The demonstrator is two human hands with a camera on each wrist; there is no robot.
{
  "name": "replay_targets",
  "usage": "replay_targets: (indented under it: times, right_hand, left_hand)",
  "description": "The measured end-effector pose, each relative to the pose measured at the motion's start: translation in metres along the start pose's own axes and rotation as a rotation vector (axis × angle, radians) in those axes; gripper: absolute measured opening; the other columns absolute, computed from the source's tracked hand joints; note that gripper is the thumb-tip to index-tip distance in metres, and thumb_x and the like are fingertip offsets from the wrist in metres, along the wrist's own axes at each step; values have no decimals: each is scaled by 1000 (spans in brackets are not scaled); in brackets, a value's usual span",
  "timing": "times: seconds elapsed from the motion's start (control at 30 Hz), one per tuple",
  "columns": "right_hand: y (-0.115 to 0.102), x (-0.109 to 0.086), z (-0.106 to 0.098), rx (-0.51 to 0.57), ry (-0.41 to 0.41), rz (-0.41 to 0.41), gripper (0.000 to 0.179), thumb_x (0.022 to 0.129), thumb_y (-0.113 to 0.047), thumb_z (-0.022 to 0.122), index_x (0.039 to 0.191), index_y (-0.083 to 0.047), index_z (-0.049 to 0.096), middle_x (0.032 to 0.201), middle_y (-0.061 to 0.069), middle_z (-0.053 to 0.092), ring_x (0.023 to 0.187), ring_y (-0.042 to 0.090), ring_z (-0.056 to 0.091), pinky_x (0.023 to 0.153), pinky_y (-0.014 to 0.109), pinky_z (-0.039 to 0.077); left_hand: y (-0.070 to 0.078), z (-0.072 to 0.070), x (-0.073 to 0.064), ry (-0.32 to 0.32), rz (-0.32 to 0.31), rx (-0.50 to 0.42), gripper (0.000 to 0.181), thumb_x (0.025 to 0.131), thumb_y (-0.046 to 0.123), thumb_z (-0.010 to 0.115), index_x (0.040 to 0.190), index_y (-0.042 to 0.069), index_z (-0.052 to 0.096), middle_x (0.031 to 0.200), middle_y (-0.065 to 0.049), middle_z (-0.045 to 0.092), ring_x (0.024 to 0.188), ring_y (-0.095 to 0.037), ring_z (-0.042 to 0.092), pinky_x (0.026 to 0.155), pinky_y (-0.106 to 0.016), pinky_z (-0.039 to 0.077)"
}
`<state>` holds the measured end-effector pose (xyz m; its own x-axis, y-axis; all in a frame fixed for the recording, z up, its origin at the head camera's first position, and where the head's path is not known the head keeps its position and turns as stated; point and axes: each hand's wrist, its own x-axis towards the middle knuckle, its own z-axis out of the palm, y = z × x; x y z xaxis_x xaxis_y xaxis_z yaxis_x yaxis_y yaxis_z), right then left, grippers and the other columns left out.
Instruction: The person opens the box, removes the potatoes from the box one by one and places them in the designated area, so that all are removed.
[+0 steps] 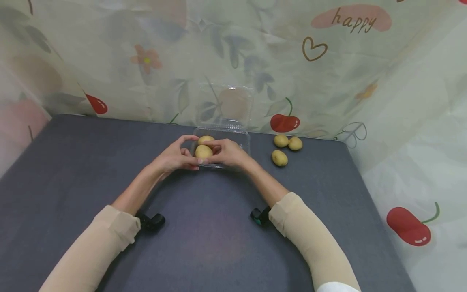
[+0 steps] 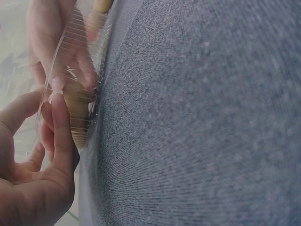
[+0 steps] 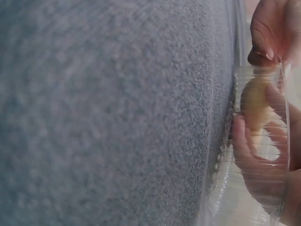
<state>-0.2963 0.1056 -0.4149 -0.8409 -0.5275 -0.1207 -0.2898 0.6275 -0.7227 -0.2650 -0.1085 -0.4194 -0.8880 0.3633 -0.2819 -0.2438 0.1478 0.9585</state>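
Observation:
A clear plastic clamshell box (image 1: 233,142) stands at the table's back edge, its lid (image 1: 224,106) raised against the curtain. In its left part lie two potatoes, a rear potato (image 1: 206,139) and a front potato (image 1: 204,152). My left hand (image 1: 176,157) holds the box at its left side, fingers spread along the rim, thumb at the front corner. Inside the box, my right hand (image 1: 228,153) grips the front potato between thumb and fingers. Through the ribbed wall, the right wrist view shows that potato (image 3: 255,101) against the right hand's fingers (image 3: 242,141).
To the right of the box, three loose potatoes (image 1: 279,158) lie on the dark grey tabletop (image 1: 211,227). A printed curtain (image 1: 175,52) rises right behind the table. Black wrist devices (image 1: 155,222) sit under both cuffs.

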Motion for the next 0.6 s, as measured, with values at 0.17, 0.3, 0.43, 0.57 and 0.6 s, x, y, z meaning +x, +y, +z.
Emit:
replay_targets:
  times: [0.17, 0.3, 0.43, 0.57, 0.6]
  right_hand:
    - [-2, -2, -4, 13, 7, 8, 63, 84, -30, 82, 141, -17, 58, 116, 7, 70, 101, 17, 66, 81, 29, 54]
    - [-2, -3, -6, -2, 16, 15, 63, 83, -31, 83, 140, -18, 59, 118, 7, 70, 105, 16, 66, 83, 30, 54]
    - [-2, -5, -8, -11, 22, 6, 63, 83, -31, 83, 140, -16, 59, 121, 8, 70, 109, 17, 65, 85, 30, 53]
    - [-1, -7, -12, -18, 29, 0, 63, 84, -31, 82, 141, -20, 59, 122, 9, 69, 111, 19, 65, 83, 30, 54]
    - [0, -8, -13, -17, 32, 2, 63, 84, -31, 82, 141, -21, 58, 122, 9, 69, 112, 20, 65, 83, 31, 54]
  left_hand:
    - [1, 0, 0, 15, -12, 13, 83, 86, 2, 77, 152, 14, 28, 78, -12, 60, 78, -32, 70, 83, -45, 60]
    - [2, 0, 0, 13, -15, 15, 83, 86, 2, 77, 152, 14, 28, 78, -12, 60, 78, -32, 70, 84, -45, 60]
    - [1, 0, 1, 9, -16, 12, 83, 86, 2, 77, 152, 15, 28, 78, -12, 60, 78, -31, 70, 85, -46, 59]
    - [0, 0, 2, 8, -16, 8, 83, 86, 2, 77, 152, 15, 28, 77, -12, 59, 75, -28, 69, 85, -45, 59]
    - [-1, 0, 2, 7, -16, 8, 83, 86, 2, 77, 152, 15, 28, 77, -12, 59, 74, -27, 69, 85, -45, 59]
